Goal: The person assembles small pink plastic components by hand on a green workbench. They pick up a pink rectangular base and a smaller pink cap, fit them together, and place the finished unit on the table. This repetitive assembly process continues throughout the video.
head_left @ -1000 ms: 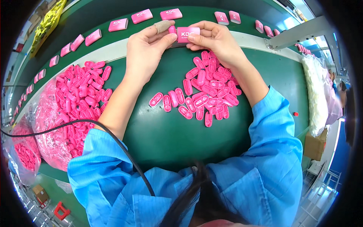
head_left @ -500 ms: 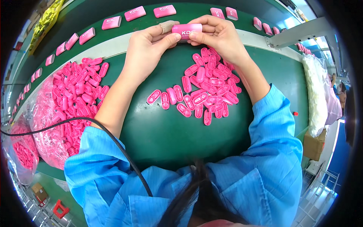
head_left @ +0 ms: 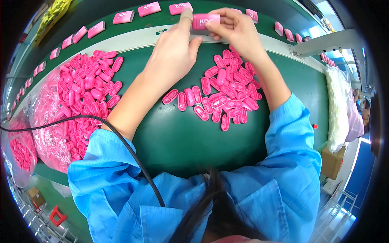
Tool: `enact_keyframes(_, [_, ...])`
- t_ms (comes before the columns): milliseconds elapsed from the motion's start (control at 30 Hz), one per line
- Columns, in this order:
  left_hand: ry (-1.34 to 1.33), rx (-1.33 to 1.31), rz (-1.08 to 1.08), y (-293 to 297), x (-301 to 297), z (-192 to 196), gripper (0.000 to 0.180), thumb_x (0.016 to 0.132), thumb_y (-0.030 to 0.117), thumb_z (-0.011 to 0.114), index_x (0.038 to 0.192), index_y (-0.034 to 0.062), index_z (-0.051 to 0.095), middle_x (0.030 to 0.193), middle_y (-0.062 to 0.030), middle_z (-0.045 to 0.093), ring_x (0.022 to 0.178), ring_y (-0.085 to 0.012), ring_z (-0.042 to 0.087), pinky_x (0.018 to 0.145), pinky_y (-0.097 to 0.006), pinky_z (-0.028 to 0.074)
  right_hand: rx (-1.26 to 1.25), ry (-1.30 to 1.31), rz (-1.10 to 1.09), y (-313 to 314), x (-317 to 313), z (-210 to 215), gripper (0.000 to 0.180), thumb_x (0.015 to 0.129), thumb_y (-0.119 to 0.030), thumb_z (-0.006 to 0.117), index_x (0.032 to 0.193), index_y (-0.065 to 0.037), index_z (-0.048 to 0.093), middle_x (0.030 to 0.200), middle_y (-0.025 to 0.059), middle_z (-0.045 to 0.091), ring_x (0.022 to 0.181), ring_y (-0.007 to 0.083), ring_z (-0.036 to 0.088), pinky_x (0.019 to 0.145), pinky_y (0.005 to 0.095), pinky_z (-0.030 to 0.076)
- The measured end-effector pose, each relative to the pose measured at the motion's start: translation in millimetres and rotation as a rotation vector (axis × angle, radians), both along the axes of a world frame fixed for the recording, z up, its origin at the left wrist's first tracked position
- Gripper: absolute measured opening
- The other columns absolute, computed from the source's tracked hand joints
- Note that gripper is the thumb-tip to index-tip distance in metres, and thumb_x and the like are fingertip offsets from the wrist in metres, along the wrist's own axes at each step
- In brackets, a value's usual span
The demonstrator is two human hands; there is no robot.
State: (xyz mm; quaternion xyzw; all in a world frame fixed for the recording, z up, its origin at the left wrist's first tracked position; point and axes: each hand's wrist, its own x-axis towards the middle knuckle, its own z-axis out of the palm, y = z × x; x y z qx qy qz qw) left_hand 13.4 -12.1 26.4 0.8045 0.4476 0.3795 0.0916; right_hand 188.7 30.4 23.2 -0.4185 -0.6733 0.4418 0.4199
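My right hand (head_left: 239,32) grips a pink-to-white flat case (head_left: 200,22) between thumb and fingers, above the pale rail at the table's far edge. Just left of it, my left hand (head_left: 172,50) reaches forward, thumb spread away from an index finger that wears a tan cover. That fingertip is at or over another pink case (head_left: 178,9) on the green belt; whether it touches cannot be told. Nothing shows in the left hand, whose other fingers are partly hidden. Between my forearms lies a loose pile of small oval pink caps (head_left: 229,87), many with their hollow side up.
More pink cases (head_left: 123,17) stand spaced along the belt (head_left: 109,10). A larger heap of pink caps (head_left: 87,89) spills from a clear bag (head_left: 46,129) at left. A black cable (head_left: 121,150) crosses my left arm. A metal bracket (head_left: 324,42) and a white bag (head_left: 336,109) are at right.
My left hand has let go of the case and moved forward toward another on the belt. The right hand keeps hold and has shifted slightly forward. The view has shifted slightly.
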Motion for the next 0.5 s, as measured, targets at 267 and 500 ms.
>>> enact_keyframes(267, [0.254,-0.419,-0.012,-74.0,-54.1,42.9,0.048,0.064,0.011,0.07,0.109,0.0078,0.053,0.093,-0.008,0.051,0.078,-0.0194,0.051,0.056,-0.028,0.045,0.266,-0.372,-0.237,81.2,24.3,-3.9,0.029,0.077,-0.021,0.062,0.091,0.004,0.061,0.073,0.0131,0.063,0.06,0.0227,0.06,0.057,0.0304,0.048])
enact_keyframes(500, [0.176,-0.26,-0.04,-80.2,-51.1,8.5,0.025,0.067,0.007,0.07,0.091,0.0068,0.065,0.089,-0.0066,0.056,0.078,-0.0186,0.055,0.058,-0.026,0.045,0.564,-0.768,-0.237,69.3,55.1,-3.1,0.024,0.075,-0.019,0.062,0.084,0.002,0.062,0.08,0.018,0.063,0.074,0.0335,0.061,0.068,0.0343,0.049])
